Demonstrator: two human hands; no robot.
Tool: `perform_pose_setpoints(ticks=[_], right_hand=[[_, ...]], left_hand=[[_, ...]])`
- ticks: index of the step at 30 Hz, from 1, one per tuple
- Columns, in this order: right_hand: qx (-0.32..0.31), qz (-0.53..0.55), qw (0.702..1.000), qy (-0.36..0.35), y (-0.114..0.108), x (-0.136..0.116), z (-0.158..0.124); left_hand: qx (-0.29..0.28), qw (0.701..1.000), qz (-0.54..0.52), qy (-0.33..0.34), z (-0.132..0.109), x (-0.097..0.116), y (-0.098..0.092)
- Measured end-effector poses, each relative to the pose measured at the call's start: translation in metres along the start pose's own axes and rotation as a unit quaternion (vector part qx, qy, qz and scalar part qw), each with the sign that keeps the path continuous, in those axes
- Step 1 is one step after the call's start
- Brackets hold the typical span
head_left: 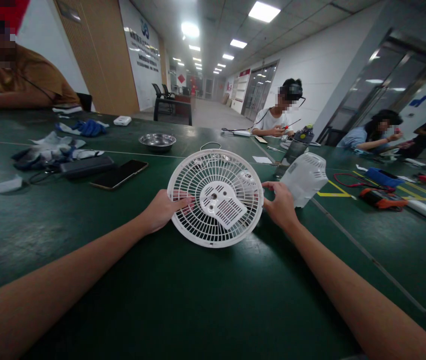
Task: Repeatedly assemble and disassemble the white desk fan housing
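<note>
A round white fan grille (228,212) is held tilted above the green table (182,305), its slotted hub facing me. My left hand (164,210) grips its left rim, thumb in front and fingers behind the bars. At the right rim, my right hand (281,204) is closed with its fingertips on the edge. Just beyond that hand stands a white plastic housing (303,179) with vent slots. A thin cable loop (210,144) shows above the top rim. What lies behind the grille is only partly visible through the bars.
On the left lie a phone (120,174), a dark case (87,167) and work gloves (47,152). A metal bowl (157,141) stands farther back. A dark bottle (294,150) is behind the housing. To the right is an orange multimeter (382,198). Other people sit around the table.
</note>
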State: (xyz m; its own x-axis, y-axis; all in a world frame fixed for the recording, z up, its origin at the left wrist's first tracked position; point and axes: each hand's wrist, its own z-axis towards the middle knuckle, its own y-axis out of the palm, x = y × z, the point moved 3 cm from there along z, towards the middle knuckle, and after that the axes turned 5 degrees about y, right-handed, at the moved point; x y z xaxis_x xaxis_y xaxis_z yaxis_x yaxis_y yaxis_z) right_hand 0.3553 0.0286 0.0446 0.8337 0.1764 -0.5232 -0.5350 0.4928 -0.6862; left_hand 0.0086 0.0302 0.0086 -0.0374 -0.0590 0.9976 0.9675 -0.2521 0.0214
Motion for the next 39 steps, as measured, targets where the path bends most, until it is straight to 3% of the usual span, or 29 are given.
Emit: perform_pose_setpoints(ticks=[2, 4, 6, 9, 11, 14, 17, 21, 24, 28, 33, 39], right_hand=[[0.01, 0.107, 0.994, 0.018, -0.005, -0.01, -0.004], [-0.074, 0.255, 0.959, 0.096, 0.002, -0.019, -0.013], [-0.215, 0.401, 0.87, 0.188, 0.016, -0.032, -0.027], [-0.374, 0.501, 0.731, 0.274, 0.031, -0.051, -0.05], [-0.417, 0.526, 0.681, 0.291, 0.033, -0.06, -0.058], [-0.418, 0.554, 0.656, 0.296, 0.03, -0.068, -0.062], [-0.365, 0.578, 0.67, 0.288, 0.028, -0.076, -0.063], [-0.263, 0.594, 0.719, 0.249, 0.026, -0.083, -0.062], [-0.191, 0.594, 0.749, 0.225, 0.021, -0.078, -0.058], [-0.125, 0.542, 0.811, 0.183, 0.01, -0.065, -0.048], [-0.135, 0.492, 0.854, 0.105, 0.008, -0.063, -0.049], [-0.169, 0.386, 0.907, 0.021, 0.018, -0.06, -0.053]], left_hand=[[0.007, 1.0, 0.013, 0.008, 0.001, -0.001, -0.001], [0.006, 1.0, 0.025, 0.014, 0.001, 0.0, 0.0], [0.008, 0.999, 0.038, 0.022, 0.0, 0.001, 0.0], [0.016, 0.998, 0.054, 0.035, -0.002, 0.001, 0.001], [0.025, 0.996, 0.067, 0.044, -0.003, 0.001, 0.0], [0.036, 0.992, 0.09, 0.075, -0.005, 0.003, -0.001], [0.036, 0.99, 0.099, 0.097, -0.006, 0.006, 0.0], [0.039, 0.991, 0.079, 0.103, -0.003, 0.005, 0.002], [0.044, 0.996, -0.009, 0.081, 0.004, -0.001, 0.0], [0.083, 0.986, -0.142, 0.03, 0.009, -0.007, -0.005], [0.034, 0.968, -0.243, -0.058, 0.002, 0.001, -0.002], [-0.023, 0.956, -0.248, -0.155, 0.001, 0.006, -0.002]])
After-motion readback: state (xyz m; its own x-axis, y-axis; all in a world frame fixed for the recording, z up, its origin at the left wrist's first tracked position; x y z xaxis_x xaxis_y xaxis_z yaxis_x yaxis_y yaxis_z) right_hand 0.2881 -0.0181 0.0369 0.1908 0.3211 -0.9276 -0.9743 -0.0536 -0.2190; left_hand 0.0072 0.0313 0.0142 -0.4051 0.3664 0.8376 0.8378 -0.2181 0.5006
